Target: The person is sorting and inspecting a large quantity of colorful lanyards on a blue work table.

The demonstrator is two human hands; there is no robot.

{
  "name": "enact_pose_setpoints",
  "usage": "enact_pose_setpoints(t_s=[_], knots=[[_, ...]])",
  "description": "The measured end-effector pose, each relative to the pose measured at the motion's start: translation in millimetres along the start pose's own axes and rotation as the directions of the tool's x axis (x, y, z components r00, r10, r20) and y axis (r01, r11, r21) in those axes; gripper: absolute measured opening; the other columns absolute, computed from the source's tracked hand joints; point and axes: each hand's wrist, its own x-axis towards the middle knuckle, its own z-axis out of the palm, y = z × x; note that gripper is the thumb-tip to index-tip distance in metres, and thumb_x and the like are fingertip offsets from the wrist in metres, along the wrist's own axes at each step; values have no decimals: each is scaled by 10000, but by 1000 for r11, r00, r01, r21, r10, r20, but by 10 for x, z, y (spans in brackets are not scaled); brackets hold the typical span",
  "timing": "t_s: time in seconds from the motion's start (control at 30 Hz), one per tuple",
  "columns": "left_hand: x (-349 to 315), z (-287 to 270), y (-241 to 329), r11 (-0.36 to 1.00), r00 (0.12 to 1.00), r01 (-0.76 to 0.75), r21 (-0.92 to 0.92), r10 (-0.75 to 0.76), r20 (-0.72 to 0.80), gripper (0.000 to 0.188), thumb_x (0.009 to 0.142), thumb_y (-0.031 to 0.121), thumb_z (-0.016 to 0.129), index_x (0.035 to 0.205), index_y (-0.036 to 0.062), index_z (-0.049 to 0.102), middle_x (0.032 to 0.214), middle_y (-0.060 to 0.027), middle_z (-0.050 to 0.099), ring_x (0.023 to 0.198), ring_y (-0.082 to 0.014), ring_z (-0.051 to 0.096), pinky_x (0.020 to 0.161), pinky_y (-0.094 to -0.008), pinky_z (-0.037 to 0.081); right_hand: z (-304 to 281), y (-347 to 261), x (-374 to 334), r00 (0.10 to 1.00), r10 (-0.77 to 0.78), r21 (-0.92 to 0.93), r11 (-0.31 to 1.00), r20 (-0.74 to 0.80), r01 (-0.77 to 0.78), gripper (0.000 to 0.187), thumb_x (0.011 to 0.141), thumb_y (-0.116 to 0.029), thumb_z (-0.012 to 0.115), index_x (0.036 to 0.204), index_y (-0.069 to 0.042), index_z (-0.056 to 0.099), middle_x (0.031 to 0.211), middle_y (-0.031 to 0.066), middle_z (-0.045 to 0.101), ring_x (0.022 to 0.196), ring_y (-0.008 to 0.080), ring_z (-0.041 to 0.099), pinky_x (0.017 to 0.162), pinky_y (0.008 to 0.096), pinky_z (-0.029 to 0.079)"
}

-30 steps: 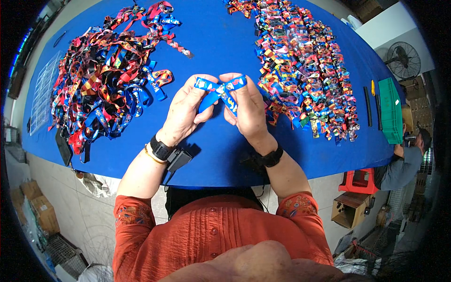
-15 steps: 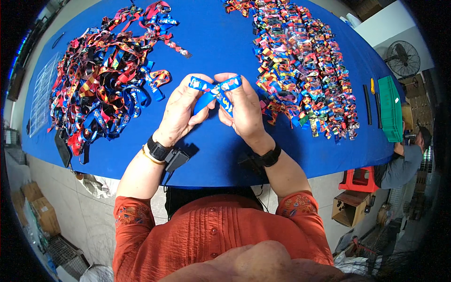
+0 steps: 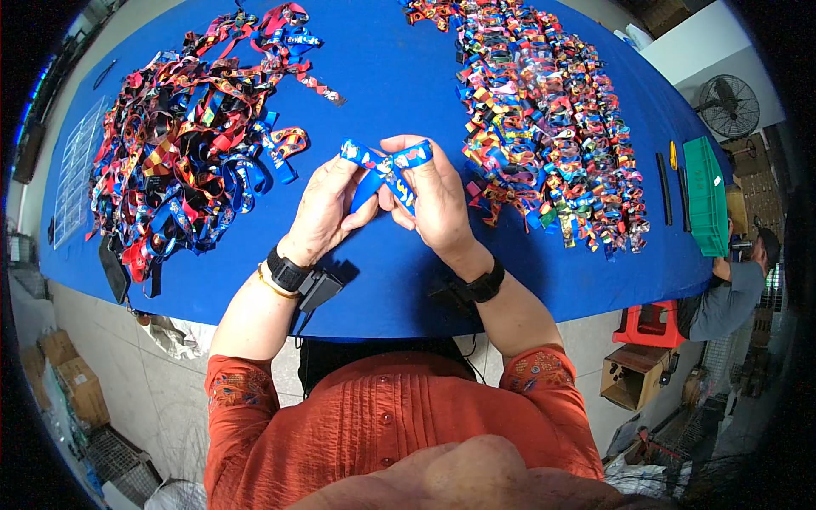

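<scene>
Head view, nearest first: the left hand (image 3: 327,208) and right hand (image 3: 438,200) meet above the blue table (image 3: 399,76), each grip clamped on one blue patterned ribbon (image 3: 384,168) folded between the fingertips. As I judge it, a loosened pinch would let the fold spring open. Farther left lies a tangled ribbon heap (image 3: 183,144); farther right, a spread of folded ribbons (image 3: 544,127) beside a green tray (image 3: 704,195).

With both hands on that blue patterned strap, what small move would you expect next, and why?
Probably finishing the fold and setting it on the folded pile to the right. The left hand and right hand pinch the blue strap already doubled over, and the loose straps lie unfolded on the left.
</scene>
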Motion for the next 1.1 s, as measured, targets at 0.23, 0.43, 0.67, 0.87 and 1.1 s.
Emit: enact_pose_setpoints(t_s=[0.23, 0.43, 0.67, 0.87, 1.1], knots=[[-6, -1, 19, 1000, 1000, 13, 18, -13, -1, 492, 1031, 455, 385, 1143, 12, 569, 800, -144, 659, 386, -83, 363, 385, -207, 250, 27, -37, -6, 999, -21, -6, 1000, 29, 21, 453, 1071, -396, 294, 1267, -18, 449, 731, 86, 575, 476, 59, 412, 405, 192, 324], [2, -54, 3, 993, 997, 62, -101, -57, 45, 418, 1040, 401, 419, 999, 14, 574, 778, -127, 652, 396, -85, 364, 373, -214, 232, 45, -58, -4, 999, -4, 68, 998, 41, 1, 469, 1069, -407, 295, 1291, -20, 441, 715, 83, 569, 460, 58, 396, 401, 193, 317], [2, -89, -23, 990, 995, 91, -109, -87, 49, 484, 1043, 455, 365, 979, 20, 565, 795, -136, 661, 390, -89, 358, 380, -218, 243, 0, -22, -12, 997, -29, 39, 999, 74, 26, 435, 1065, -408, 325, 1264, -66, 506, 749, 24, 566, 536, 34, 469, 409, 181, 338], [9, -48, 25, 995, 995, 95, -45, -95, -10, 445, 1048, 408, 354, 1010, 22, 573, 824, -130, 662, 437, -113, 409, 402, -226, 264, -9, -25, -15, 1000, 9, -38, 999, 5, -9, 418, 1064, -402, 340, 1232, -71, 532, 748, 15, 563, 540, 36, 464, 425, 189, 356], [-9, -22, 55, 995, 1000, 3, -99, -3, -8, 432, 1003, 393, 428, 988, -7, 590, 795, -120, 643, 495, -132, 445, 467, -241, 304, -14, -18, 11, 999, -16, -171, 985, -46, 8, 413, 1059, -408, 358, 1221, -79, 548, 772, 10, 576, 547, 42, 478, 473, 192, 408]])
